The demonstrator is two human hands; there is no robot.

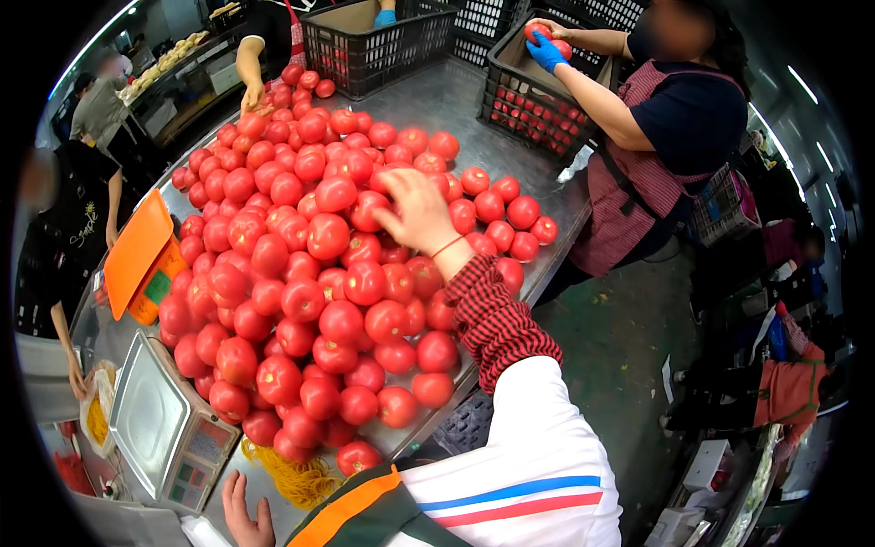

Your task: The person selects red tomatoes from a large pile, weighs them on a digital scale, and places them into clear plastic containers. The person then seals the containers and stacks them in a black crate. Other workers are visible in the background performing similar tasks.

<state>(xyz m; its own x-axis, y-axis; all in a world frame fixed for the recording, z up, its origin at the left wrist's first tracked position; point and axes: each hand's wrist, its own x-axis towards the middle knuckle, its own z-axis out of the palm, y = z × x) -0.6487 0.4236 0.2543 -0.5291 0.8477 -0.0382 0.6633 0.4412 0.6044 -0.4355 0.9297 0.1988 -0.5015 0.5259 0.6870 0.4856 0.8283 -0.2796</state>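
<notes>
A large heap of red tomatoes (301, 301) covers much of the metal table (458, 96) in front of me. My right hand (420, 212) reaches across the heap from the right, thumb and fingers spread around a tomato (368, 210). Whether it grips that tomato cannot be made out. My left hand (247, 516) is low in the view by the table's near edge, bare, with its fingers apart. Close to it lie a bundle of yellow rubber bands (297, 478) and a weighing scale with a metal pan (150, 417).
An orange plastic container (140, 256) stands left of the heap. At the far right, a co-worker's gloved hand (547, 51) holds tomatoes above a black crate (533, 116). Another black crate (383, 44) is at the back. A co-worker's hand (254, 96) touches the heap's far end.
</notes>
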